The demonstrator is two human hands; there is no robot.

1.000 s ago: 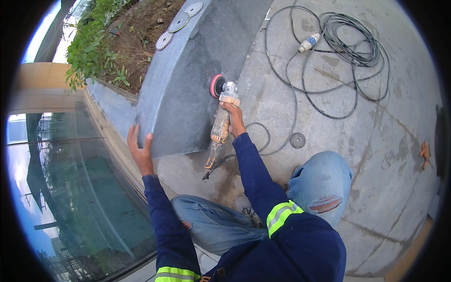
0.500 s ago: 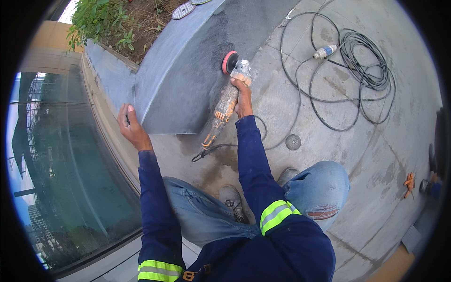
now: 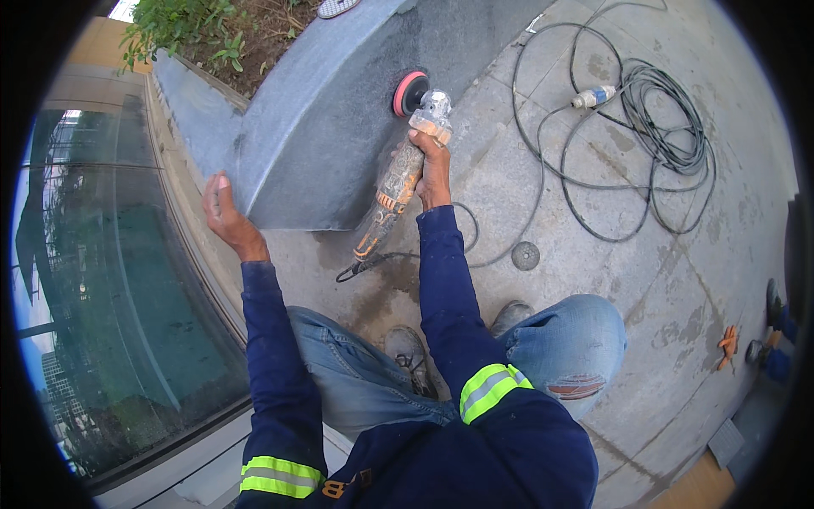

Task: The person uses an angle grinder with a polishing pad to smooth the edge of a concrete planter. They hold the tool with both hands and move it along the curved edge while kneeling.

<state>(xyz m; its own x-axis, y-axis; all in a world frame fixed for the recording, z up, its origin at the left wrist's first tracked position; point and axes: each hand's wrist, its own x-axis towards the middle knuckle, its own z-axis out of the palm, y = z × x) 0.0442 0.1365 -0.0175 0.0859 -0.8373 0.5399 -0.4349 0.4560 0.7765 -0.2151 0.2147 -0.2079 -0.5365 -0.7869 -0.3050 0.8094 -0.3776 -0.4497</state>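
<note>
A person in dark blue work sleeves with yellow reflective bands crouches on a grey paved floor, seen from above. The right hand (image 3: pixel 434 165) is wrapped around the neck of a dusty, orange-trimmed handheld angle polisher (image 3: pixel 398 182), fingers curled tight about the body just behind its silver gear head. The tool's round pink-red polishing pad (image 3: pixel 408 92) sits against the sloping face of a large dark grey polished stone slab (image 3: pixel 339 127), which rises far and left of the hand.

The left hand (image 3: pixel 222 208) rests on the slab's near left corner edge, fingers pressed together along the stone, thumb side toward the camera.

The polisher looks stiff and fairly heavy, its weight toward the metal head; the narrow body behind the head and the rear handle, near where its black power cord (image 3: pixel 475 246) leaves, seem the natural places to grip. The dusty casing may be slippery. The slab looks rigid, smooth and very heavy.

To the far right lies a loose coil of black cable (image 3: pixel 661 136) with a white plug. A small round grey disc (image 3: pixel 526 255) lies on the paving near the right arm. A planted soil bed (image 3: pixel 229 42) lies beyond the slab.
</note>
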